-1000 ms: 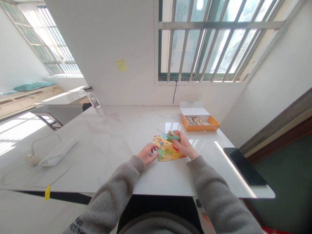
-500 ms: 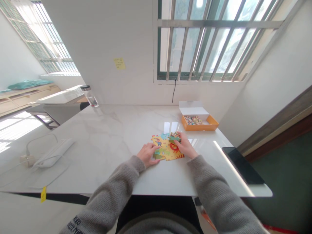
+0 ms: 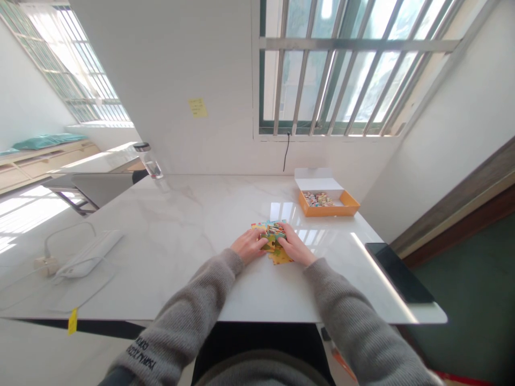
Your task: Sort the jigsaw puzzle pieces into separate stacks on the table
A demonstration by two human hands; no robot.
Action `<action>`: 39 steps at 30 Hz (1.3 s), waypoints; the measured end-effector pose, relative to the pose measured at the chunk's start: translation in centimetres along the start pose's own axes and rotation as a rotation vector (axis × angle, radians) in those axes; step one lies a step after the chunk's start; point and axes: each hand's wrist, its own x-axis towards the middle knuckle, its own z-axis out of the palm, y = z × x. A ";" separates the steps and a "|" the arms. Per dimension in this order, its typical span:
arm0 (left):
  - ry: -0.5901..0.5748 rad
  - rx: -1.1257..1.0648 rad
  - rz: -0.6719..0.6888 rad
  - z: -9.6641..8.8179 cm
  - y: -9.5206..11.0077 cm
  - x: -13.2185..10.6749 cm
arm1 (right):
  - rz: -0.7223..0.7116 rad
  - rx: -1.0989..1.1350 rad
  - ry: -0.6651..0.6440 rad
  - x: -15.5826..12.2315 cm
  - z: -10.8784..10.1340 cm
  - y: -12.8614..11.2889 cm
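Just below the frame's middle, the left hand (image 3: 249,245) and right hand (image 3: 296,246) have fingers pinched on a stack of puzzle pieces (image 3: 276,233), over the flat puzzle (image 3: 280,258). Holding gently and level should stop slips.

one left hand (image 3: 249,246), one right hand (image 3: 298,247), two grey sleeves (image 3: 193,295), two barred windows (image 3: 344,86), one white table (image 3: 193,214), one orange box (image 3: 330,210), one bottle (image 3: 150,162), one wall note (image 3: 197,107), one yellow tag (image 3: 72,321), one power strip (image 3: 90,254), one flat black device (image 3: 398,273), and puzzle pieces (image 3: 281,258) too crowded to count.
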 end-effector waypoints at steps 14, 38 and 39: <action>0.214 -0.314 -0.208 1.2 -0.5 -0.7 | -0.170 0.049 -0.111 -0.3 1.1 -1.7; 0.244 -0.623 -0.600 -2.3 -8.1 -4.9 | 0.007 -0.171 0.142 2.2 -3.4 5.9; 0.247 -0.619 -0.609 -2.3 -8.5 -5.1 | 0.002 -0.203 0.148 2.5 -3.3 6.1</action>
